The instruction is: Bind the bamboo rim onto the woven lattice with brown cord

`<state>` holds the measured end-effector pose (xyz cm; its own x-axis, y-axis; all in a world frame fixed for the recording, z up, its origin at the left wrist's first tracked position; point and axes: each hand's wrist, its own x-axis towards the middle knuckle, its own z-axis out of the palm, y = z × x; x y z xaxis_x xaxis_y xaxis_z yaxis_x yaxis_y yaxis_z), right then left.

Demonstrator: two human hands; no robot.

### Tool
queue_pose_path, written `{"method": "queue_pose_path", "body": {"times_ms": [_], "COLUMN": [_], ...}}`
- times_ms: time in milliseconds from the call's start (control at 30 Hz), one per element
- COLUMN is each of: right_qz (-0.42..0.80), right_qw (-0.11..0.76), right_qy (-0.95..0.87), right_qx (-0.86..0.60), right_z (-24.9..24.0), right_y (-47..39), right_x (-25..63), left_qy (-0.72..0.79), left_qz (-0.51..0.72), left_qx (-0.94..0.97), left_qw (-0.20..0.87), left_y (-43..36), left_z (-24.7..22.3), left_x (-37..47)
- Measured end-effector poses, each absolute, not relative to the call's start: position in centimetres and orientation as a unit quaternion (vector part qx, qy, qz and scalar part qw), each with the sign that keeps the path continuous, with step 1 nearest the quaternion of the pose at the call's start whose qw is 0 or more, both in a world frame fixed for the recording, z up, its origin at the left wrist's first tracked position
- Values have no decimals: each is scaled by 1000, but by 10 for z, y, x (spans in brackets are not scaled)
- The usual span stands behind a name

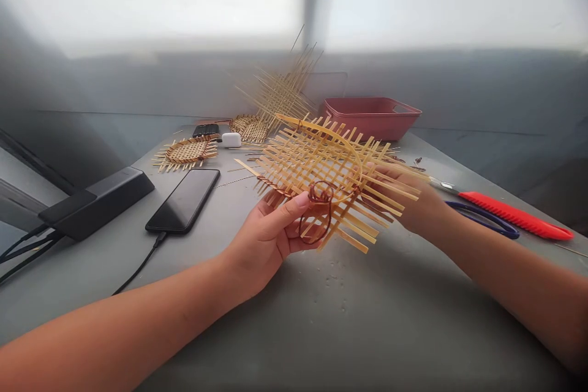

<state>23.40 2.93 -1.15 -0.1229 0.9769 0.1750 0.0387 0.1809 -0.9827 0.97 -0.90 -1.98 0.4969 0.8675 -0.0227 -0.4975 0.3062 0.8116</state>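
Above the grey table I hold a woven bamboo mat (pixel 305 159) with loose strip ends sticking out all around. A curved bamboo hoop (pixel 344 138) lies on it, its far end rising free above the weave. My left hand (pixel 275 226) is closed on the near edge, thumb on top and fingers beneath. By that thumb sits a coiled brown cord (pixel 320 196), whose loop hangs below the edge; brown binding runs along the left part of the rim. My right hand (pixel 408 196) is at the mat's right side, its fingers mostly hidden behind the strips.
A phone (pixel 184 202) with a cable and a black power strip (pixel 98 202) lie left. Behind are woven rounds (pixel 189 150), a white earbud case (pixel 231 139), upright woven strips (pixel 282 92) and a red basket (pixel 367 119). A red utility knife (pixel 514 214) and blue-handled scissors (pixel 487 220) lie right.
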Motion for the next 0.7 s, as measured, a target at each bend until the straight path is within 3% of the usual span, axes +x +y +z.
{"method": "queue_pose_path", "body": {"times_ms": [300, 500, 700], "right_qz": [518, 492, 348], "right_qw": [599, 535, 405], "right_qy": [-461, -543, -738], "right_qx": [-401, -421, -413], "right_z": [9, 0, -3], "right_y": [32, 32, 24], "right_x": [230, 235, 229], "left_qy": [240, 241, 239], "left_qz": [440, 442, 442], "left_qx": [390, 392, 387], "left_qw": [772, 770, 773], "left_y": [-9, -9, -9], "left_z": [-19, -20, -20], "left_x": [9, 9, 9]}}
